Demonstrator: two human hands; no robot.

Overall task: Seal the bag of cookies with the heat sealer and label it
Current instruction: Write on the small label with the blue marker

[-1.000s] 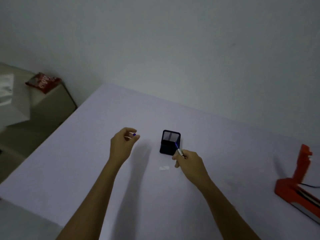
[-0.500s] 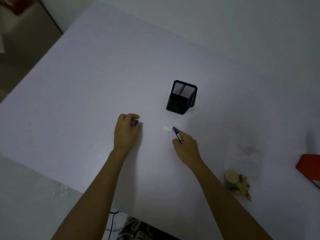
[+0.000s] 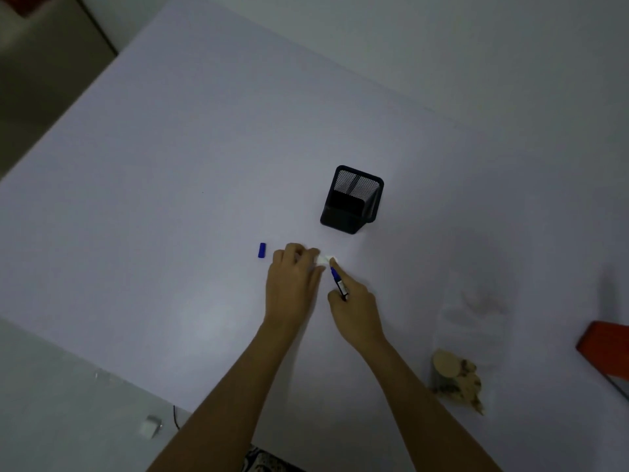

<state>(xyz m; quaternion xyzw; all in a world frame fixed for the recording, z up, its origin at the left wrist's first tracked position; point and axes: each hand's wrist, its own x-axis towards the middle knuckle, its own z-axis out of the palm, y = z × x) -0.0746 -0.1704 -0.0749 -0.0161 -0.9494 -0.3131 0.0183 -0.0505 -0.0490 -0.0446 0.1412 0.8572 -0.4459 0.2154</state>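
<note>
A small white label (image 3: 327, 259) lies on the white table (image 3: 170, 165). My left hand (image 3: 292, 279) rests beside it, fingertips pressing its left end down. My right hand (image 3: 357, 310) grips an uncapped blue pen (image 3: 339, 281) whose tip touches the label. The pen's blue cap (image 3: 261, 250) lies loose on the table, left of my left hand. A clear bag of cookies (image 3: 457, 379) lies at the near right, with its transparent top stretching away from me. The red heat sealer (image 3: 604, 349) shows partly at the right edge.
A black mesh pen holder (image 3: 352, 199) stands just beyond the label. A small white object (image 3: 149, 426) and a thin cable lie below the table's near edge at the left. A brown cabinet (image 3: 41, 63) sits past the table's far left corner.
The cap has left my left hand and now lies on the table. My left hand moved right onto the label. The pen tip stays at the label. The view tilted down.
</note>
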